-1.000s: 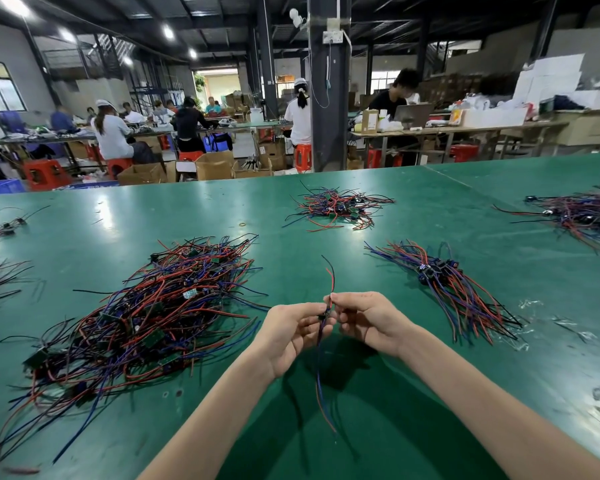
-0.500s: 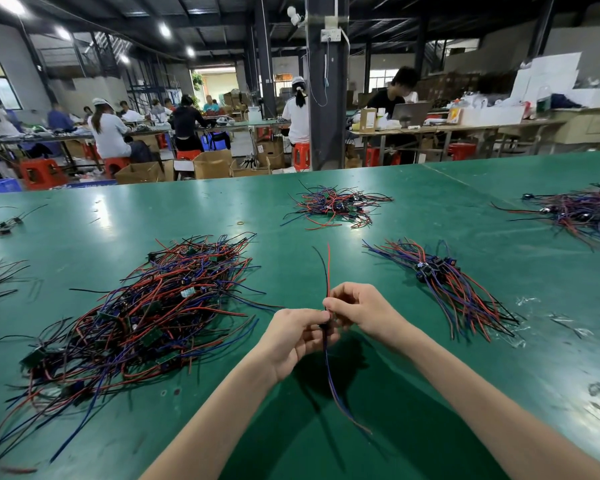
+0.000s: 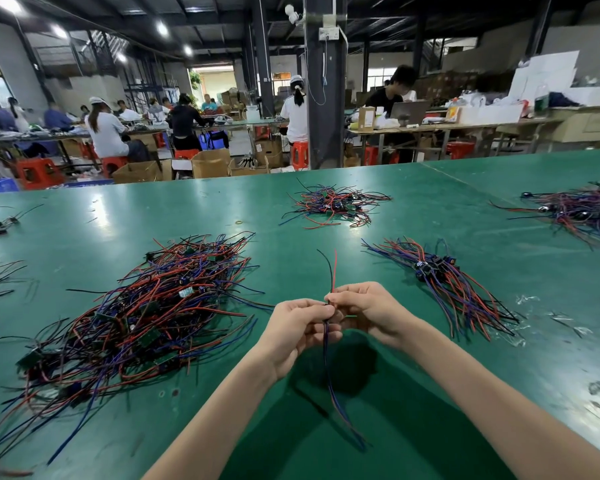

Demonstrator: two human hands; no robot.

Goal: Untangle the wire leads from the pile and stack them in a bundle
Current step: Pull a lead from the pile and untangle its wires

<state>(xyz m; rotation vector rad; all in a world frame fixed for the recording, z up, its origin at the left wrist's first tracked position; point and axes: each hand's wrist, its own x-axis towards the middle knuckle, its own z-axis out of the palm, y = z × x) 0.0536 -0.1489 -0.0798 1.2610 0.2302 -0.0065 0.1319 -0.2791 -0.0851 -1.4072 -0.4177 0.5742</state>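
On the broad green table (image 3: 430, 209), the tangled pile of red, blue and black wire leads (image 3: 146, 317) lies left and the smaller aligned bundle (image 3: 444, 278) right. Between them, the left hand (image 3: 298, 327) and right hand (image 3: 368, 310) both pinch one thin multicoloured lead (image 3: 327, 344) at its middle. It is best smoothed straight, then laid parallel on the bundle.

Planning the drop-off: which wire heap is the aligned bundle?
The bundle right of the right hand: leads roughly parallel, black connectors clustered. The large left pile and far heap are tangled.

Factory assembly hall: long green worktables (image 3: 413, 209), seated workers (image 3: 106, 128) on red stools (image 3: 37, 171), cardboard boxes (image 3: 210, 164), steel columns (image 3: 326, 98).
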